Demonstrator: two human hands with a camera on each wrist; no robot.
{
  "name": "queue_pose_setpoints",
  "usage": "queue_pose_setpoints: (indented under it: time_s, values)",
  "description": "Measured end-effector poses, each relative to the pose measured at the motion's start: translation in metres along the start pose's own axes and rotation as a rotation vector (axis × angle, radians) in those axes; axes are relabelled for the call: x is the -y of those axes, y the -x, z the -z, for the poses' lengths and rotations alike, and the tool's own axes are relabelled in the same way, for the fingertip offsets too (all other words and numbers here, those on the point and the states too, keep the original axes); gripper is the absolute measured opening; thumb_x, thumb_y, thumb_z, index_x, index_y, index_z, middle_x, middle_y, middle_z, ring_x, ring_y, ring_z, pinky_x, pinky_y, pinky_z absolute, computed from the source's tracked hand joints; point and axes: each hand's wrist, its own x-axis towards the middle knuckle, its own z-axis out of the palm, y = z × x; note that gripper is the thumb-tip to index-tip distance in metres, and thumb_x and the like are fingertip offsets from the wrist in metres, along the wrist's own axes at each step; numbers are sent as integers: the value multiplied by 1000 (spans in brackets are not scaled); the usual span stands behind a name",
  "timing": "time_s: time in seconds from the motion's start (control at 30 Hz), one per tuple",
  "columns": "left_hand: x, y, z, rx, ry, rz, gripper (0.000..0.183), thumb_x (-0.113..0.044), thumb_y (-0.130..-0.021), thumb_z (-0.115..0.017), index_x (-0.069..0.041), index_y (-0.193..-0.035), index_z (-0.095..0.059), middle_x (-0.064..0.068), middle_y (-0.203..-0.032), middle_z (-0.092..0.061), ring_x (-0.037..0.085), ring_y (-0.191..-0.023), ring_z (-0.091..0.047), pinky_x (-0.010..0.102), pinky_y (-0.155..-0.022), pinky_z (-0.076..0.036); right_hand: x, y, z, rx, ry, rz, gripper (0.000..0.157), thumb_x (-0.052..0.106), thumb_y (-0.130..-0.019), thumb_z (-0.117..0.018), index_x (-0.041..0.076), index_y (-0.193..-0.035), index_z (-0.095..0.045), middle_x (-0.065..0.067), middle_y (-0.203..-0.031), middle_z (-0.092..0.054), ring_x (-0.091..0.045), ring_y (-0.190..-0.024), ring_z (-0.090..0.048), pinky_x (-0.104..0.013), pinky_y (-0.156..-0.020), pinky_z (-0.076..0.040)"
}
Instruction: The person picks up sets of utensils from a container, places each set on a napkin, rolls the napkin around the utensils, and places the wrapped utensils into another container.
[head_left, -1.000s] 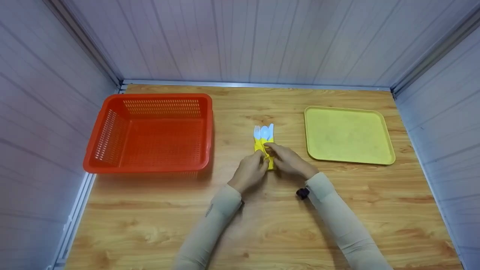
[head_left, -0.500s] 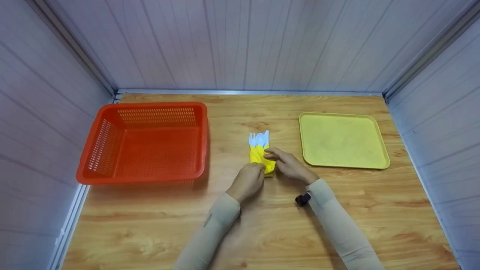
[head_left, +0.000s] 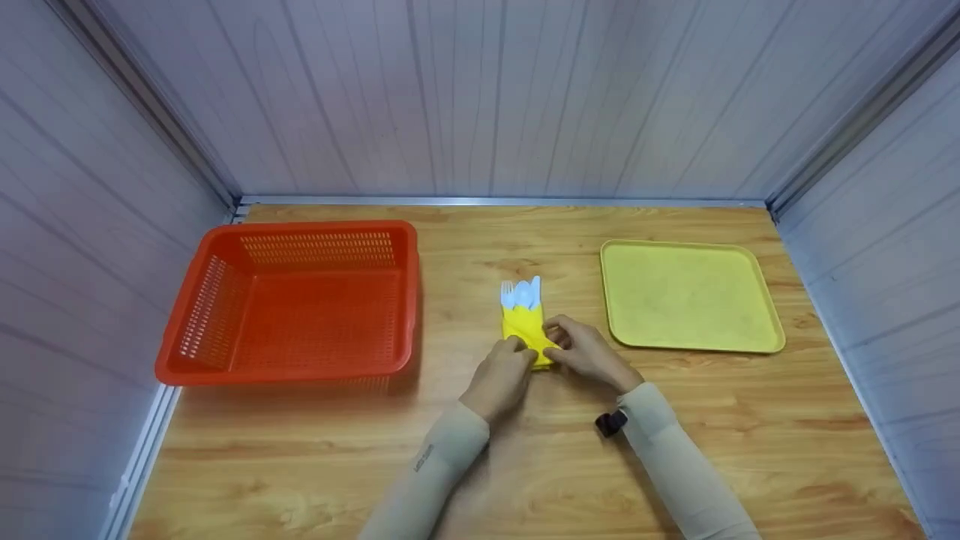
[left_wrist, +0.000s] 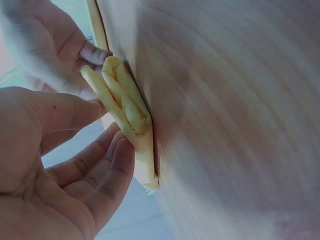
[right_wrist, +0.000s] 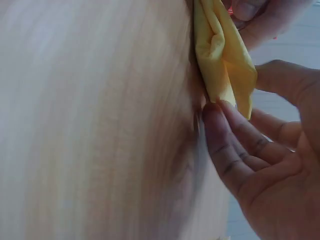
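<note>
A folded yellow napkin (head_left: 523, 324) lies on the table, wrapped round the lower part of a pale fork (head_left: 507, 294), spoon (head_left: 523, 293) and knife (head_left: 535, 290). Their heads stick out at the far end, side by side. My left hand (head_left: 499, 380) holds the napkin's near left part between thumb and fingers. On the other side, my right hand (head_left: 589, 352) pinches a loose flap at the near right corner. The right wrist view shows the napkin (right_wrist: 215, 55) with this flap lifted off the lower layers. The cutlery handles are hidden inside the cloth.
A red plastic basket (head_left: 414, 300) with slotted walls stands at the left. At the right lies a shallow yellow tray (head_left: 690, 296). Pale panel walls (head_left: 480, 105) enclose the wooden table (head_left: 562, 480) at the back and both sides.
My left hand has shifted to the napkin's near left part. The right hand has drawn back from the napkin's middle to its right corner, now pinching the flap. The head view has tilted slightly.
</note>
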Motion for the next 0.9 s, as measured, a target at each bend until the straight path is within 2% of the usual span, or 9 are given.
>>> queue_pose_setpoints:
  time_s: [0.17,0.27,0.43,0.6,0.8,0.9]
  values:
    - [-1,-4,0,9,-5,13,23,-12,-103,-54,-11,-112,-75,8,-112,-59,23,-98,-57,36,-78,-53,-1,1,1,13,28,-42,37,10,-95,-69,2,-130,-57,-7,-102,-67,-20,-90,-64,-38,-77,-53]
    - [-1,-6,0,15,10,23,23,-12,-102,-55,-13,-112,-75,7,-110,-59,22,-96,-55,35,-78,-52,-1,2,-1,-15,50,-30,35,9,-94,-70,2,-126,-58,-6,-97,-65,-19,-85,-62,-36,-74,-51]
    - [1,-4,-4,13,6,28,22,-11,-102,-56,-14,-109,-77,6,-106,-59,21,-92,-55,35,-76,-52,4,6,-7,-98,179,6,23,11,-89,-77,4,-102,-59,-7,-86,-58,-19,-77,-54,-34,-68,-46]
    - [1,-4,-6,-1,-12,41,23,-15,-104,-54,-14,-109,-76,7,-104,-59,21,-90,-55,34,-75,-52,14,7,-14,-101,296,-26,10,13,-92,-73,6,-89,-66,-2,-81,-64,-17,-73,-58,-34,-66,-50]
    - [-3,-5,-5,-17,-10,84,24,-15,-102,-57,-18,-116,-76,6,-102,-57,21,-92,-53,33,-76,-51,20,8,-22,-146,312,-82,11,12,-94,-69,4,-86,-70,-5,-79,-68,-16,-69,-60,-35,-64,-53]
    - [-4,-5,-5,-27,13,122,24,-14,-102,-57,-16,-114,-77,6,-103,-57,21,-93,-53,33,-78,-52,21,8,-24,-172,305,-103,12,12,-93,-70,4,-85,-71,-5,-78,-69,-16,-68,-61,-34,-63,-53]
